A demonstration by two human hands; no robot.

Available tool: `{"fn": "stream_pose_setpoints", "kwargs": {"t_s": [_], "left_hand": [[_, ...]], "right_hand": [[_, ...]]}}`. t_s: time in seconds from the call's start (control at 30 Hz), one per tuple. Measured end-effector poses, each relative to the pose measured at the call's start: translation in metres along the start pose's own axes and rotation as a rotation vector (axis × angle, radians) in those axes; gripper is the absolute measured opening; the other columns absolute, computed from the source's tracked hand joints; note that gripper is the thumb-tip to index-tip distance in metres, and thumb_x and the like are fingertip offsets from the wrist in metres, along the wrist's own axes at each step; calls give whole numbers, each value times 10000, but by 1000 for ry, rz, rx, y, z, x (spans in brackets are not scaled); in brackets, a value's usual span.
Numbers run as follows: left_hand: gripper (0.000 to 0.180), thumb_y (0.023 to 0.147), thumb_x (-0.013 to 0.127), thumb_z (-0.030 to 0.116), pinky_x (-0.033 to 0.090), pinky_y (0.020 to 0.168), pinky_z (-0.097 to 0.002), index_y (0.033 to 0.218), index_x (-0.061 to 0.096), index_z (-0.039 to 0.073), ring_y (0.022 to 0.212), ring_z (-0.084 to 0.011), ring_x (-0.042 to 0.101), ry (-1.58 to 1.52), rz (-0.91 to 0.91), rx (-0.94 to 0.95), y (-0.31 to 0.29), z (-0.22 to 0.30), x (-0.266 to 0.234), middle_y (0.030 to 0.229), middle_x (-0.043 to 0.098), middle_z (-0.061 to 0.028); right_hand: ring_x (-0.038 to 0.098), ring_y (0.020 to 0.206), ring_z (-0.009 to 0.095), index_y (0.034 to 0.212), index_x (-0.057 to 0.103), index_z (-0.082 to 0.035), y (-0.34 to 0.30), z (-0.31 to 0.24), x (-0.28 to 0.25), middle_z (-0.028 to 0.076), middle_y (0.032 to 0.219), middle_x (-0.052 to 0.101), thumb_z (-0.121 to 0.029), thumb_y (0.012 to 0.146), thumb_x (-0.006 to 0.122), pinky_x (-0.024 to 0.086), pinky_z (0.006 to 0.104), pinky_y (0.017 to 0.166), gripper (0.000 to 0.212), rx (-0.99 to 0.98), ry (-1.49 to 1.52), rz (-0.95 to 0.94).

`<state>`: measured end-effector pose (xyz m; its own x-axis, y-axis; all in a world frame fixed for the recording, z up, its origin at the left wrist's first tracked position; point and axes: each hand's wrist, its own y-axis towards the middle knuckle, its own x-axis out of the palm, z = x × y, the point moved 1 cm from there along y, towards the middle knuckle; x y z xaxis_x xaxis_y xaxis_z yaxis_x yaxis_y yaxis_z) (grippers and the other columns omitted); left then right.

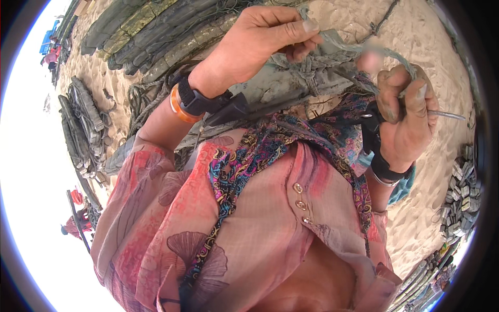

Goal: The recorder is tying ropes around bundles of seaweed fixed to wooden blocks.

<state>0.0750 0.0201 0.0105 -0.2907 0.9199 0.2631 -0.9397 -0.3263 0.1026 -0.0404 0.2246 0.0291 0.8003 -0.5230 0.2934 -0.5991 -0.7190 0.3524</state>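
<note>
My left hand (262, 39) is closed at the top, its thumb and fingers pinching one end of a grey-green rope (342, 46). The rope arches slackly across to my right hand (408, 112), which grips it between thumb and fingers at the right. A thin metal spike (449, 115) also sticks out from the right fist; its other end is hidden in the palm. Beneath the rope lies a large grey bundle (260, 86) with knotted rope cords (310, 78) tied round it. A patterned scarf (332, 125) hangs over my lap, just below both hands.
Long grey-green bundles (150, 31) lie side by side on the sand (416, 31) at the upper left, with a smaller pile (83, 125) farther left. Stacked grey blocks (460, 200) stand at the right rim. A person in red (78, 224) is at the far left.
</note>
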Motion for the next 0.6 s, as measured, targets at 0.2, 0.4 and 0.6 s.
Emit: {"fn": "stream_pose_setpoints", "kwargs": {"t_s": [0.2, 0.4, 0.6], "left_hand": [[290, 819, 672, 119, 487, 662, -273, 1083, 609, 15, 727, -129, 576, 586, -399, 364, -4, 13, 21, 909, 643, -62], [169, 807, 668, 108, 474, 630, -288, 936, 625, 7, 716, -168, 584, 814, -541, 556, 3, -5, 30, 908, 648, -73], [228, 957, 482, 186, 397, 578, -302, 818, 605, 53, 585, -151, 450, -309, -352, 322, 13, 23, -5, 766, 582, -58]], "right_hand": [[331, 639, 89, 972, 418, -38, 14, -37, -9, -3, 620, 404, -283, 977, 393, 279, 210, 483, 247, -108, 440, -239], [299, 647, 93, 1008, 413, -31, 21, -32, -4, -9, 678, 371, -240, 978, 391, 270, 208, 501, 212, -40, 490, -263], [274, 508, 31, 1148, 557, 70, 35, 11, -13, -11, 698, 530, -255, 967, 452, 219, 186, 462, 386, 65, -205, 172]]}}
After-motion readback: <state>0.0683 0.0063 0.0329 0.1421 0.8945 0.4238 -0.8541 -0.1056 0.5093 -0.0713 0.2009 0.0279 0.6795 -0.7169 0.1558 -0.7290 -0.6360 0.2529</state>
